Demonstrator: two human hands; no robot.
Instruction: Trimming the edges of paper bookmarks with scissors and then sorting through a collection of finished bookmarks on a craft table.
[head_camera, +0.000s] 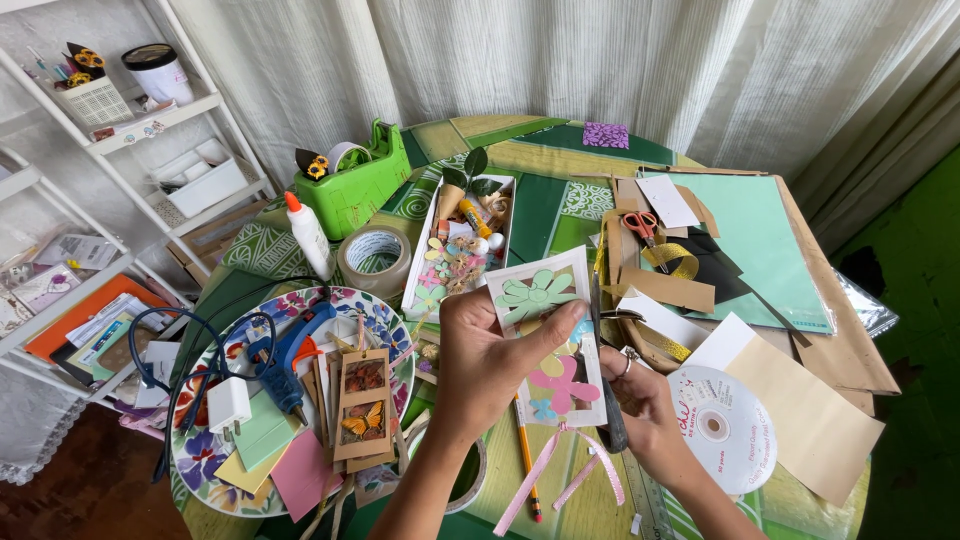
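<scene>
Over the cluttered bench (560, 200), the left hand (480, 360) grips a white card (548, 335) with green and pink paper flowers and a trailing pink ribbon (545, 465), while the right hand (645, 400), just beside it, is closed round dark scissors (608, 390) at the card's edge.

The left hand (480, 365) hides the card's (545, 340) left edge; the flowered plate's (200, 460) lower rim leaves the frame below it.
</scene>
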